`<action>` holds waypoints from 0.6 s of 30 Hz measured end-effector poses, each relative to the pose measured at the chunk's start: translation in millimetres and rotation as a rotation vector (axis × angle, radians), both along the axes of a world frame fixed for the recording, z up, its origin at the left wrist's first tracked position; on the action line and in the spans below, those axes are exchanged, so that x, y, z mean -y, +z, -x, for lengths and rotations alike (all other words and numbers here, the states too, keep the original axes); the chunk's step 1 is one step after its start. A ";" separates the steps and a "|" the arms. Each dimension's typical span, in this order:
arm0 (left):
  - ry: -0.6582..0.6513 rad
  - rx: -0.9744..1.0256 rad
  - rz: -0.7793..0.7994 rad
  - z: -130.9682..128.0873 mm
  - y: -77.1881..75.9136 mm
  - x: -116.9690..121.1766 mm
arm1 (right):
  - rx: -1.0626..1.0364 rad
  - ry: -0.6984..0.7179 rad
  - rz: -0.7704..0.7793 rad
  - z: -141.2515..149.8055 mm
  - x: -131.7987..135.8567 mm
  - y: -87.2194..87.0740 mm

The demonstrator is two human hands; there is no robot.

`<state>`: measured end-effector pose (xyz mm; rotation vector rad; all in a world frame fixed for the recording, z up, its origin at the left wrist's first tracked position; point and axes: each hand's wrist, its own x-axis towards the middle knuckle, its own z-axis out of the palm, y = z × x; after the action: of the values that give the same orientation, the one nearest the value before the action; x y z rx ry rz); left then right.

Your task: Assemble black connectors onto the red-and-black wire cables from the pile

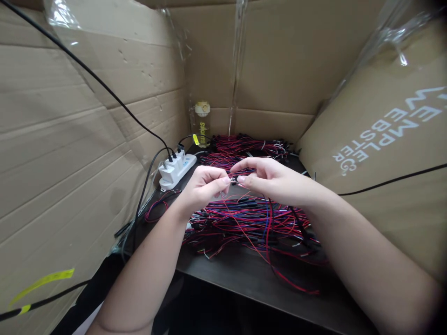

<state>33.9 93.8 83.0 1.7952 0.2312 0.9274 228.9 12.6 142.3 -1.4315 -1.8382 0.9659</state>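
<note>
Above the table's middle, my left hand (206, 190) and my right hand (274, 179) meet fingertip to fingertip, both closed in a pinch. Between them is a small dark piece (233, 180) that looks like a wire connector; its detail is too small to make out. Red and blue wires (269, 228) hang below my right hand, down toward the table's front edge. A thin orange-red wire (240, 227) slants down from under my left fingertips. Beneath both hands lies a wide pile of red, blue and black wires (240, 215) with black sleeves.
A second heap of wires (244, 144) lies at the back. At the left stands a white power strip (177, 170) with black cords plugged in. Behind it is a clear bottle (202, 123) with yellow lettering. Cardboard walls (275, 60) enclose the dark table (226, 281).
</note>
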 end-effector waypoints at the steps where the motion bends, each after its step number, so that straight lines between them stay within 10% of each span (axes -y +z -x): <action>1: -0.017 -0.008 0.024 -0.7 -1.2 -2.6 | 0.030 0.019 0.010 -1.2 -0.4 -0.6; 10: -0.126 -0.098 0.156 -8.8 -16.2 -18.5 | 0.063 -0.045 0.028 -7.9 -15.8 -21.0; 18: -0.213 -0.150 0.557 5.1 -11.8 -37.0 | -0.189 -0.100 -0.536 23.0 -45.5 -86.2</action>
<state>28.8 130.8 71.2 1.3383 0.3476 0.5095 205.9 58.1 56.1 -1.0512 -1.6960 0.4831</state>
